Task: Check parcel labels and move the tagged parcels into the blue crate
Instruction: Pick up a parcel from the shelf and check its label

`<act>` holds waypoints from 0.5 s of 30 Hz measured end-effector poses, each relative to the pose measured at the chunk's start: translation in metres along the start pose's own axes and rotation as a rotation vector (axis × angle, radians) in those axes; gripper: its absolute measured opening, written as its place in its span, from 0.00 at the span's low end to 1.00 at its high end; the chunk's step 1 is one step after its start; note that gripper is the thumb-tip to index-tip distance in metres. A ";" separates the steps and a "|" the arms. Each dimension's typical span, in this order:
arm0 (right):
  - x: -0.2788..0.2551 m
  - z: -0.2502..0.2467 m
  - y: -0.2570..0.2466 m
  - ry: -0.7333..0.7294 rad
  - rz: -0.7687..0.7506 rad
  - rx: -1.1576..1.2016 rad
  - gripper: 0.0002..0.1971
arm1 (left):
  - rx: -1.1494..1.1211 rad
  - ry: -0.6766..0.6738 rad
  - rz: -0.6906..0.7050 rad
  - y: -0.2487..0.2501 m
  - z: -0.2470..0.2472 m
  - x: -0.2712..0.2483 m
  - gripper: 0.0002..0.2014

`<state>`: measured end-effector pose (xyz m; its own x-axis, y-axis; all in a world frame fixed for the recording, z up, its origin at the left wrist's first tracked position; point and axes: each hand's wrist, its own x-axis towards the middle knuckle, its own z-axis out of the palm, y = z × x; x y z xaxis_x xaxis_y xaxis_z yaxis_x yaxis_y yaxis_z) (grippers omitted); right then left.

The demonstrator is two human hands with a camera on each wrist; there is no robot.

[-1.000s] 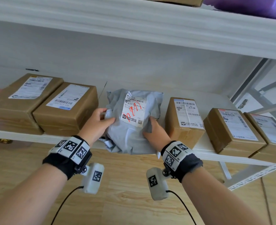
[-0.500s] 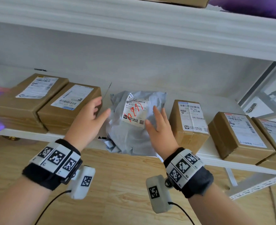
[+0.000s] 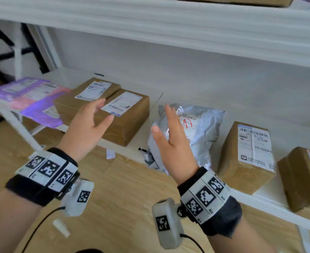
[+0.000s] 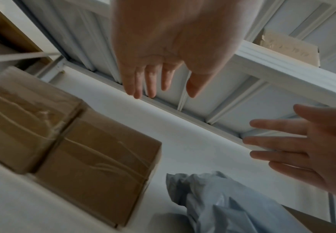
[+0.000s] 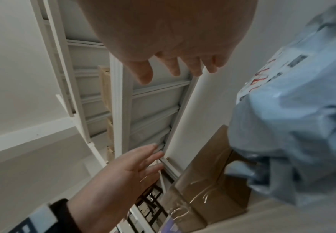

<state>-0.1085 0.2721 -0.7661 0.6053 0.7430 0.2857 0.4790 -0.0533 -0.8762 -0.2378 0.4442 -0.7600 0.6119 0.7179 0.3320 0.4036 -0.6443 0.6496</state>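
Note:
A crumpled grey mailer [image 3: 203, 136] lies on the white shelf [image 3: 168, 99], its label marked with red pen strokes. My right hand [image 3: 161, 118] hovers open in front of the mailer's left side, fingers straight, holding nothing. My left hand [image 3: 100, 114] is open in front of a brown box [image 3: 128, 123] with a white barcode label. The left wrist view shows the left hand [image 4: 163, 93] empty above the box [image 4: 95, 165] and the mailer [image 4: 223, 203]. In the right wrist view the right hand [image 5: 171, 75] is empty beside the mailer [image 5: 292, 126]. No blue crate is in view.
A second brown box [image 3: 88, 99] sits behind the first. Purple and pink mailers [image 3: 32, 101] lie at the shelf's left end. Two more labelled boxes [image 3: 247, 157] [image 3: 303, 178] stand to the right. An upper shelf [image 3: 168, 30] hangs overhead; wooden floor [image 3: 123, 198] lies below.
Both hands have let go of the grey mailer and spread open. The left hand has moved left in front of the brown box; the view has swung left.

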 end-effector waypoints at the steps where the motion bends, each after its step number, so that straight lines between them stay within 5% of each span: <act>1: 0.000 0.003 -0.002 -0.019 -0.006 0.007 0.37 | 0.004 0.003 -0.013 -0.003 -0.003 -0.001 0.29; 7: 0.007 0.024 -0.011 -0.062 -0.027 0.103 0.32 | 0.058 -0.035 -0.035 -0.026 -0.006 0.003 0.30; 15: 0.031 0.093 0.000 0.010 0.017 0.014 0.36 | 0.005 -0.051 0.058 -0.061 -0.007 0.021 0.27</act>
<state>-0.1491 0.3567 -0.7929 0.6195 0.7355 0.2743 0.4594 -0.0563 -0.8865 -0.2546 0.5006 -0.7877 0.6684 0.6650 0.3332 0.3699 -0.6858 0.6268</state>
